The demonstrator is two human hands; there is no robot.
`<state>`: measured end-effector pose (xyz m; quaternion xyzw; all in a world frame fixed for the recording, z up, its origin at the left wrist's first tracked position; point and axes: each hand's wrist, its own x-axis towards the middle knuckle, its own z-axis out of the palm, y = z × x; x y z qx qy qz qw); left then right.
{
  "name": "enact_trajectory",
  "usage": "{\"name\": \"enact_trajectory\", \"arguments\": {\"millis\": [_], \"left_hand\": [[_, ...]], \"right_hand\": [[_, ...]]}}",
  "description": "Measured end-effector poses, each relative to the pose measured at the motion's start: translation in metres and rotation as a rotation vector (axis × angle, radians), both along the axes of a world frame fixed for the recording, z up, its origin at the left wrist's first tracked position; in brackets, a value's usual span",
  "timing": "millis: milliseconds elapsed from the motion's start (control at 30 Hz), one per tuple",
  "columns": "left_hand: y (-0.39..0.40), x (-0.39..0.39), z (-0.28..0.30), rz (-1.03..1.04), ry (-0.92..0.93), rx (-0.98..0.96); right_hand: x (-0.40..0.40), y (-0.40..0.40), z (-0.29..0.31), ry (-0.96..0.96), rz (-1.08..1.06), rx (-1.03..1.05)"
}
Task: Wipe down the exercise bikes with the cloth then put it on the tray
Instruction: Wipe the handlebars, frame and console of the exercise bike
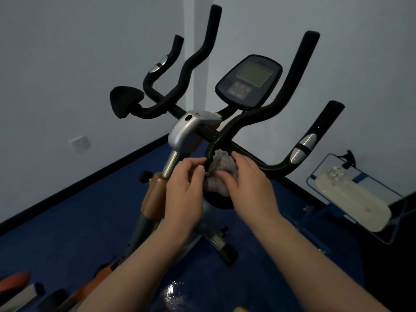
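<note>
An exercise bike [186, 134] with black handlebars, a grey clamp and a console [248, 81] stands in front of me. A crumpled grey cloth [221, 174] is bunched against the lower curve of the right inner handlebar [227, 134]. My right hand [249, 188] grips the cloth, with fingers curled over its top and thumb on its front. My left hand [185, 188] pinches the cloth's left edge beside the bar. A white tray [351, 199] lies on a blue-framed stand at the right.
Grey walls meet in a corner behind the bike, with a socket [80, 143] low on the left wall. The floor is blue carpet [67, 221]. Orange and black parts of another bike [22, 287] show at the bottom left.
</note>
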<state>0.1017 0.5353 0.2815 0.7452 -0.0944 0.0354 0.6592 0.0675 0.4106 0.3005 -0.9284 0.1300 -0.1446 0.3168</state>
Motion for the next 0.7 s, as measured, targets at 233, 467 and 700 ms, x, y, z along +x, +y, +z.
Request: {"name": "enact_trajectory", "arguments": {"millis": [233, 467, 700], "left_hand": [[0.009, 0.005, 0.002, -0.081, -0.002, -0.019], [0.009, 0.006, 0.000, -0.089, -0.034, -0.023], [0.008, 0.012, 0.001, -0.074, -0.044, -0.001]], "right_hand": [[-0.024, 0.018, -0.013, 0.017, -0.274, 0.160], [-0.005, 0.009, 0.000, 0.025, -0.125, -0.019], [0.034, -0.005, 0.015, 0.145, 0.083, 0.091]]}}
